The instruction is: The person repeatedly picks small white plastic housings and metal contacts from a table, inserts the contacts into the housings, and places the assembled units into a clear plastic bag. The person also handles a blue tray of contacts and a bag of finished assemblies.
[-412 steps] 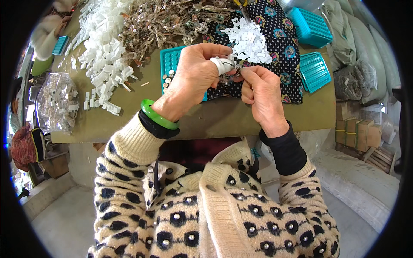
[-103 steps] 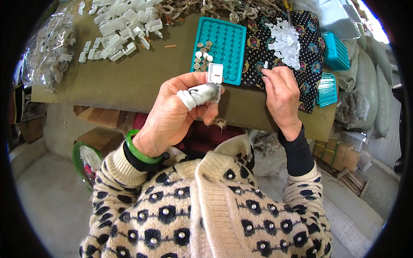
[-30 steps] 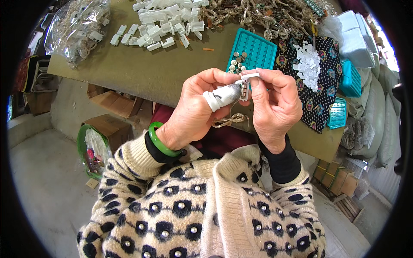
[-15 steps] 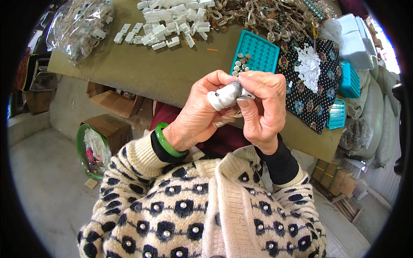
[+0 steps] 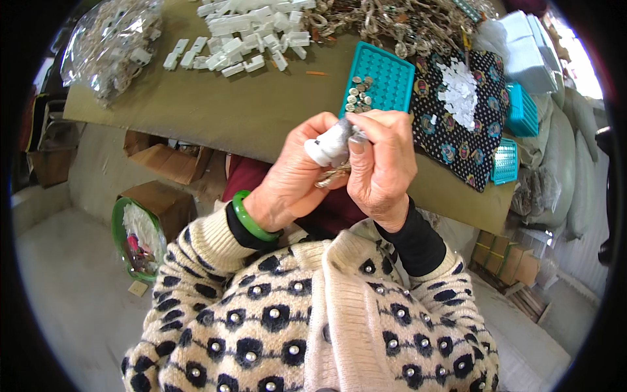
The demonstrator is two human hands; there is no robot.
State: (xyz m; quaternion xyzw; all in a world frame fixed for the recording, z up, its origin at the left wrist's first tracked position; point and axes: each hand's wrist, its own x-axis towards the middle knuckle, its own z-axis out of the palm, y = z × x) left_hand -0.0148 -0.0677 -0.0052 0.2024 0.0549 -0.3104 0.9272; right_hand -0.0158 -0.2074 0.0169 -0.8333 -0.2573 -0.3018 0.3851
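Note:
Both hands meet in front of my chest, over the table's near edge. My left hand (image 5: 287,166), with a green bangle at the wrist, has a white wrapping (image 5: 328,145) with a grey tip, seemingly round its thumb. My right hand (image 5: 384,163) pinches at that tip, its fingers bent. Between them is a small white plastic case, mostly hidden now. A loop of clear thin wire (image 5: 334,175) hangs below the fingers. Just beyond, several silver button cells (image 5: 358,95) lie in a teal plastic tray (image 5: 392,72).
White plastic cases (image 5: 245,39) are heaped at the back, beside tangled wire bundles (image 5: 392,23). A filled clear bag (image 5: 111,52) sits at left. White slips (image 5: 459,91) lie on patterned cloth (image 5: 450,147) at right, near teal baskets (image 5: 521,110). A green bin (image 5: 117,222) stands below left.
Both hands appear slightly further left, as does the whole scene. The white case, partly visible before, is now mostly covered by the right fingers.

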